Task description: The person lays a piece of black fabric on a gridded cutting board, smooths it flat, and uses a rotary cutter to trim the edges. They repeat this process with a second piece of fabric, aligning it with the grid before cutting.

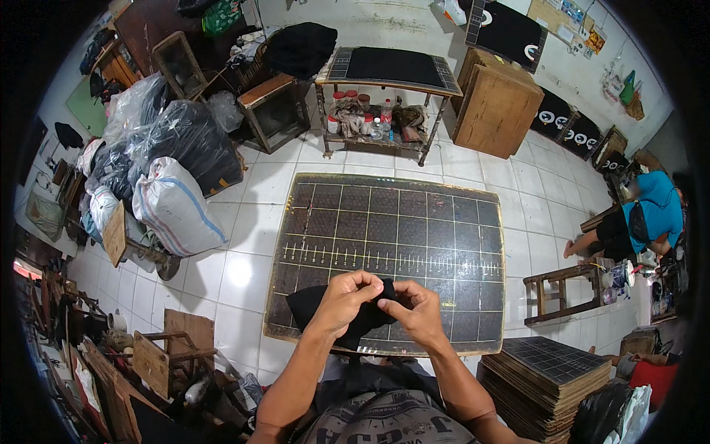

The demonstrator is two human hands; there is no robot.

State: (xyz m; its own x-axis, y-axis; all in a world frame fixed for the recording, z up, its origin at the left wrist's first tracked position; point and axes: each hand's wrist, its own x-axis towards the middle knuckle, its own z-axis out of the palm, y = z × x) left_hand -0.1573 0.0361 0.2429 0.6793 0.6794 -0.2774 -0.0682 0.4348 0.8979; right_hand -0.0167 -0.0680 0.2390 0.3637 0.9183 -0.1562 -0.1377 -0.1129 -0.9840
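A piece of black cloth (pixel 310 304) is held up over the near edge of a dark board (pixel 436 222) marked with a pale grid and a ruled scale. My left hand (pixel 347 300) pinches the cloth's upper edge between thumb and fingers. Close beside it, my right hand (pixel 414 307) grips the same cloth, its thumb pointing toward the left hand. Part of the cloth hangs down between my wrists, and folds behind the fingers are hidden.
Beyond the board stands a table (pixel 325 66) with jars and bottles on its shelf. Stacked boards (pixel 547 362) rise at the near right, by a wooden stool (pixel 562 292). A white sack (pixel 174 211) and plastic-wrapped bundles fill the left. Another person (pixel 654 211) in blue sits at far right.
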